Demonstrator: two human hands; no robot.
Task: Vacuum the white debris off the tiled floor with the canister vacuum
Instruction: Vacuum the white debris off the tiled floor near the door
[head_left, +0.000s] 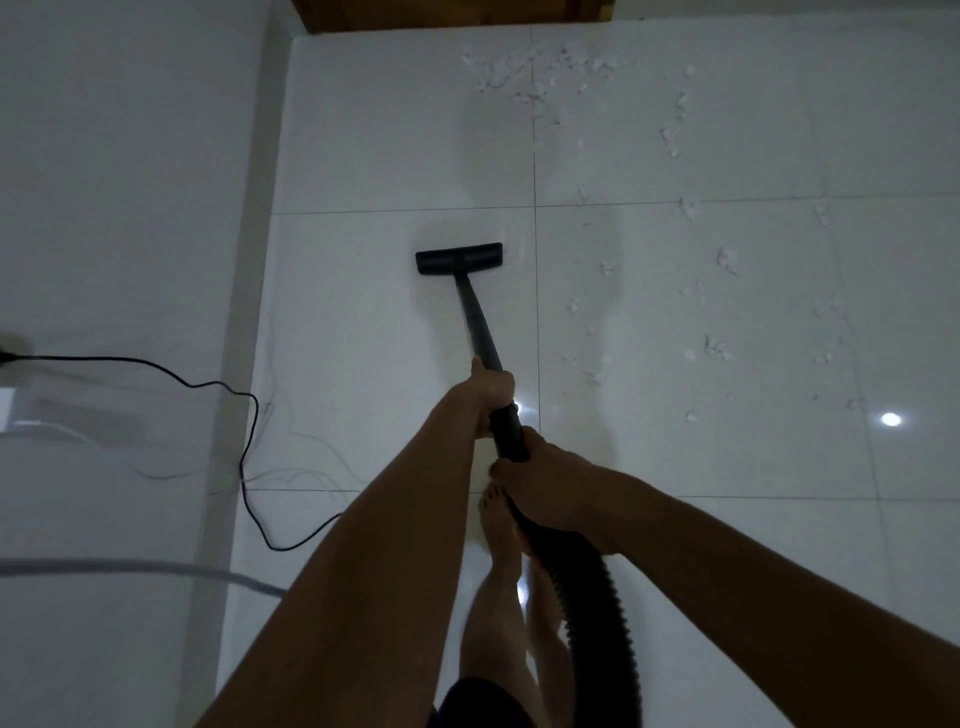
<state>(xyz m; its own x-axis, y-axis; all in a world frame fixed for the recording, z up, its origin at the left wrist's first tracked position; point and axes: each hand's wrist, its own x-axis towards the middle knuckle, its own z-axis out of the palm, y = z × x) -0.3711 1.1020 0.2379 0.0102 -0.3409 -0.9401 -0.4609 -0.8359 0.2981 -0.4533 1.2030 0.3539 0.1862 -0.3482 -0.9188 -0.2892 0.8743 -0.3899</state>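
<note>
Both hands grip the wand; black cord loops leftward, seemingly clear of scattered debris.

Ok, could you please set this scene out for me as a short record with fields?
floor head: black, flat on the tiled floor, on a bare patch
white debris: scattered right of the floor head and farther ahead; none visibly at the head
left hand: grips the wand, the forward hand
right hand: grips the handle where the hose joins
hose: black, ribbed, runs back under the right arm
power cord: black, loops from the left edge onto the floor
</note>
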